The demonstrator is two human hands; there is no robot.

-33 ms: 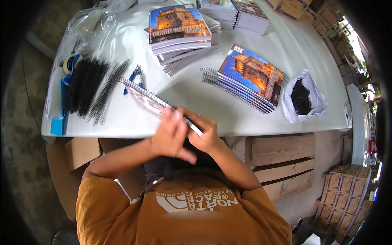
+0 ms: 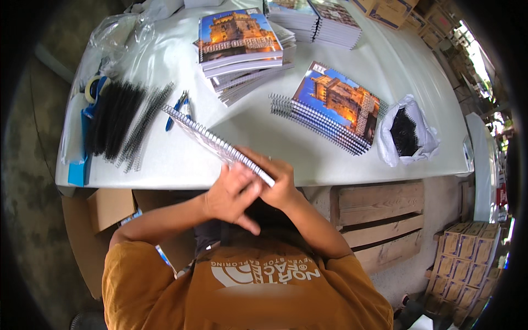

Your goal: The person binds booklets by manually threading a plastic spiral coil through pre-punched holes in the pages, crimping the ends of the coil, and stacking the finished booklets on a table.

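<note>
A spiral-bound notebook (image 2: 212,142) is held edge-up in front of me, its coil and page edges on top. My right hand (image 2: 278,177) is closed round its near end. Slightly blurred, my left hand (image 2: 235,193) lies against that end with its fingers apart, touching the notebook's side. Blue-handled pliers (image 2: 177,111) lie just beyond the notebook's far end. Left of them is a row of loose black plastic spirals (image 2: 118,124). To the right, several notebooks with coils fitted sit in a fanned stack (image 2: 335,107).
Unbound book blocks (image 2: 239,44) with the same cover are piled at the back, beside more bound notebooks (image 2: 335,25). A white bag (image 2: 388,137) of black bits stands right. A tape roll (image 2: 94,87) lies left. Cartons (image 2: 462,258) and a wooden crate (image 2: 379,225) are below.
The notebook has tipped so more of its coil and page edges show. My left hand has shifted slightly down and right along its side. My right hand keeps its grip.
</note>
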